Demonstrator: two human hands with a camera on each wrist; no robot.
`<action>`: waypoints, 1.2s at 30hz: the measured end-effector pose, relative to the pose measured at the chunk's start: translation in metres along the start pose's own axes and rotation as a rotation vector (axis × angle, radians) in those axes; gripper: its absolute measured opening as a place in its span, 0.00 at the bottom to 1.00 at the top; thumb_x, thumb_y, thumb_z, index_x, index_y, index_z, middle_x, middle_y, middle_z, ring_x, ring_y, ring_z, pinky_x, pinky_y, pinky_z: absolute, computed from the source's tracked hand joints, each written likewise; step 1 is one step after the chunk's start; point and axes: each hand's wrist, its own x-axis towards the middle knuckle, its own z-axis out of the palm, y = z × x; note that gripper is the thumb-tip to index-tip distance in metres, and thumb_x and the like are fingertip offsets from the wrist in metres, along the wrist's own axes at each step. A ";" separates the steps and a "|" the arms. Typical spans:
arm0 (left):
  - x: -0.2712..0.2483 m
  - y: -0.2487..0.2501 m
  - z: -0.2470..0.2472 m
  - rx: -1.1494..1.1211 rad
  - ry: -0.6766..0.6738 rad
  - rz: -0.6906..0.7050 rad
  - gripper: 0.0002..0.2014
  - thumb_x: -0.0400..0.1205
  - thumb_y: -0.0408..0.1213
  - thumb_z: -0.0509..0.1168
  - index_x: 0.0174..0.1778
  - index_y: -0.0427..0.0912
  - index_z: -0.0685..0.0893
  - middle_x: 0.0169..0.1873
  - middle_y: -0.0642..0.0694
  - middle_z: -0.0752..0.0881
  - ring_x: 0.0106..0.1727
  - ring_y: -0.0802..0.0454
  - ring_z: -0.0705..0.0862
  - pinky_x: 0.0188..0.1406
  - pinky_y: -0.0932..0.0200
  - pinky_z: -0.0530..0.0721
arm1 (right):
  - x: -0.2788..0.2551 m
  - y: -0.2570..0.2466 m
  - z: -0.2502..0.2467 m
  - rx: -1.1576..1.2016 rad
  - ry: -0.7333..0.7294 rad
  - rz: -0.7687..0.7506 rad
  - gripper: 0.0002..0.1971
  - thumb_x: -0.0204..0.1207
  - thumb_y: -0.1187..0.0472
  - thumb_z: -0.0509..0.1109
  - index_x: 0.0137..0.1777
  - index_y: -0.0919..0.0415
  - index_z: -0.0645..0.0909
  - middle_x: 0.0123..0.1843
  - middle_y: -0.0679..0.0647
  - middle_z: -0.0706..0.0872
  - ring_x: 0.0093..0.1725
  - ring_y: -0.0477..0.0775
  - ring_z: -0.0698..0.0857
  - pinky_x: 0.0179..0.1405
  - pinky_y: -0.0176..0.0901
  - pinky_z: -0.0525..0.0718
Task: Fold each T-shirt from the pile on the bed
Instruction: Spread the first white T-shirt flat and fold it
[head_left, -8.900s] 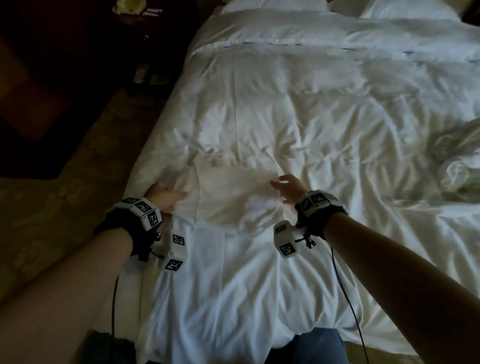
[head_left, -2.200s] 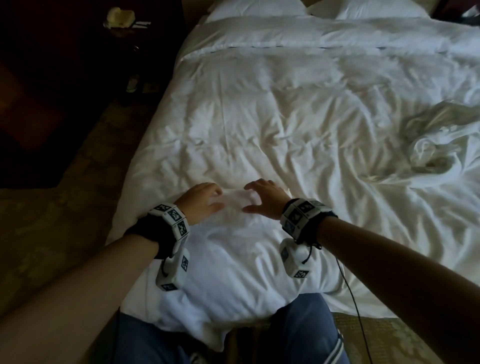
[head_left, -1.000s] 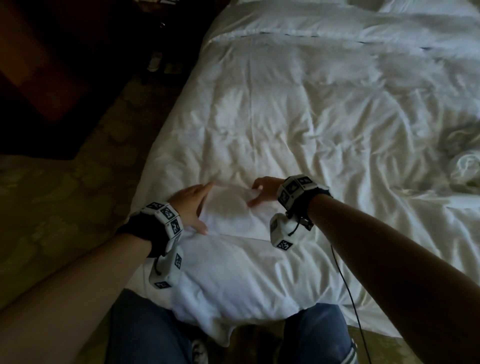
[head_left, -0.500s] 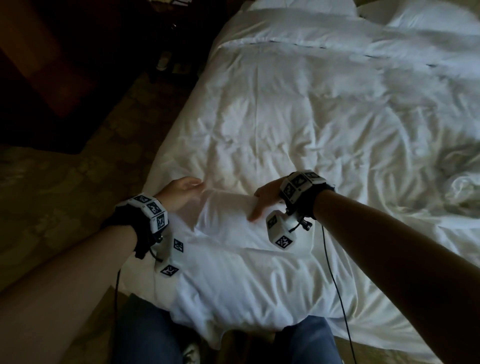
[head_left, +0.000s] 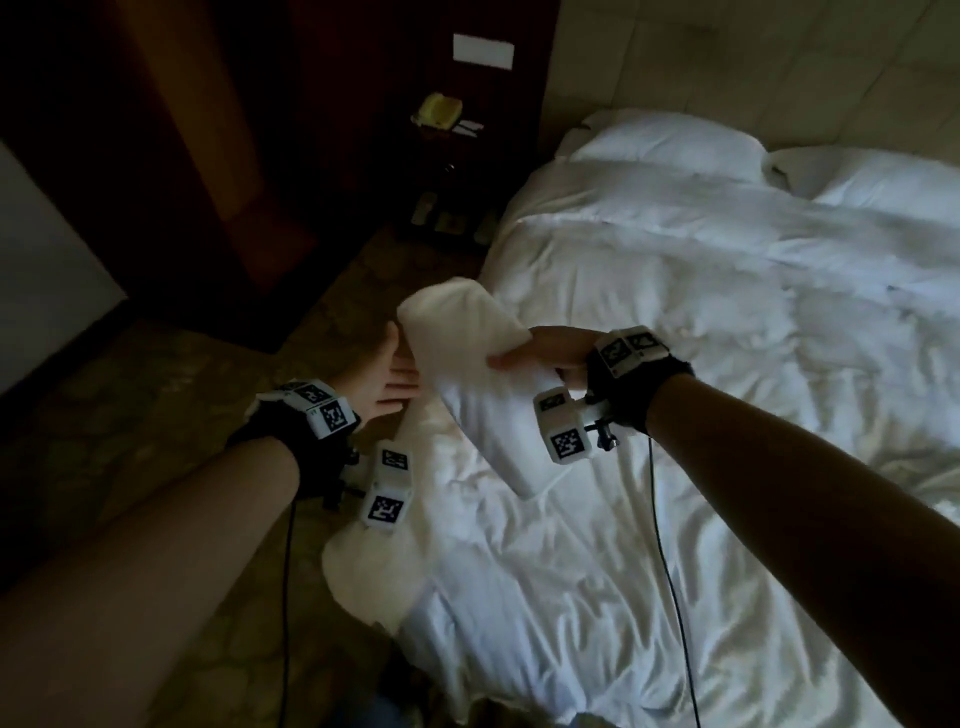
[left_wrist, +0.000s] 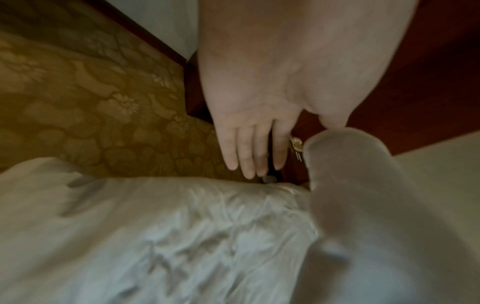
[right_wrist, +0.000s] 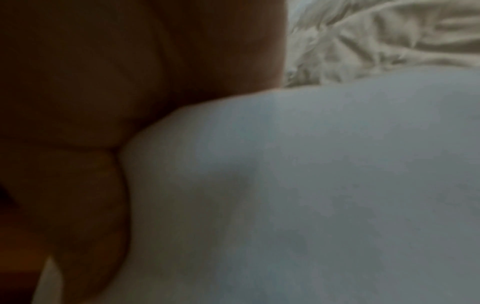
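- The folded white cotton T-shirt (head_left: 470, 364), a compact thick bundle, hangs in the air over the near left corner of the white-quilted bed (head_left: 727, 364).
- To set it aside well, I would support it from beneath so the folds stay closed.
- The right hand (head_left: 545, 351) grips its edge, fingers curled round the cloth.
- The left hand (head_left: 382, 384) waits beside it, fingers straight, holding nothing.
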 end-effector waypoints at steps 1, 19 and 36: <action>-0.013 0.013 -0.008 -0.019 -0.001 0.006 0.42 0.82 0.68 0.39 0.75 0.36 0.71 0.72 0.37 0.76 0.71 0.42 0.75 0.74 0.45 0.69 | -0.006 -0.020 0.001 0.045 -0.016 -0.029 0.22 0.75 0.53 0.73 0.62 0.67 0.80 0.59 0.65 0.86 0.61 0.65 0.85 0.62 0.58 0.82; -0.268 0.105 -0.141 -0.324 0.452 0.526 0.28 0.78 0.40 0.71 0.74 0.47 0.73 0.62 0.44 0.85 0.62 0.43 0.84 0.56 0.44 0.85 | -0.106 -0.258 0.107 0.152 -0.595 -0.598 0.19 0.81 0.66 0.62 0.71 0.61 0.71 0.55 0.57 0.88 0.49 0.54 0.90 0.44 0.51 0.90; -0.440 0.065 -0.340 -0.310 1.002 0.751 0.18 0.82 0.31 0.65 0.69 0.42 0.77 0.59 0.44 0.87 0.57 0.46 0.87 0.58 0.47 0.85 | -0.140 -0.449 0.352 0.030 -0.936 -0.831 0.24 0.82 0.68 0.61 0.79 0.61 0.64 0.67 0.62 0.81 0.58 0.60 0.85 0.53 0.53 0.87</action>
